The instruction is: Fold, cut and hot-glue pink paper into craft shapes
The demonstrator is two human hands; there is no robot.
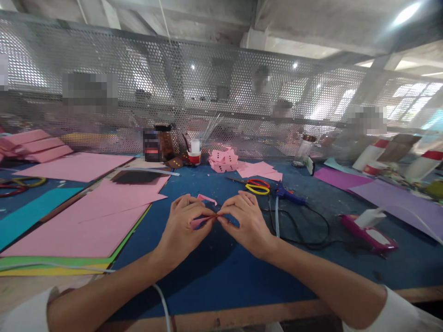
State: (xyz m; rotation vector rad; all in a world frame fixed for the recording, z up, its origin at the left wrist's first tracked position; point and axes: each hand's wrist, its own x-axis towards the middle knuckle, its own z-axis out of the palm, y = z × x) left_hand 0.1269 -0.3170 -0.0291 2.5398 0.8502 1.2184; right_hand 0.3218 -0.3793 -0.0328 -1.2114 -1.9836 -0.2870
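Both hands meet over the blue-covered table (214, 281), each pinching one end of a small folded strip of pink paper (200, 222). The left hand (182, 228) is nearly closed, its thumb and fingertips pressed onto the strip's left part, which hangs a little below and inward of its fingers. The right hand (245, 223) is likewise curled, thumb and forefinger nipped on the strip's right end, so that the fingertips of the 2 hands nearly touch. Just beyond the left hand's knuckles lies a small bent scrap of pink paper (206, 198) on the table. Further out from the right hand, near it, rest scissors with red and yellow handles (256, 186), and just to their outer side a blue glue gun (289, 195) whose black cord (311, 230) loops past the right wrist. Outward of that cord lies a magenta flat tool with a white top (368, 228). To the outside of the left hand, large pink paper sheets (93, 221) lie stacked over green and yellow sheets (51, 265). Well beyond both hands, a heap of small pink paper cubes with dark dots (223, 161) sits beside a red and white cup (194, 157) and dark jars (157, 143), in front of a perforated metal screen (221, 92).
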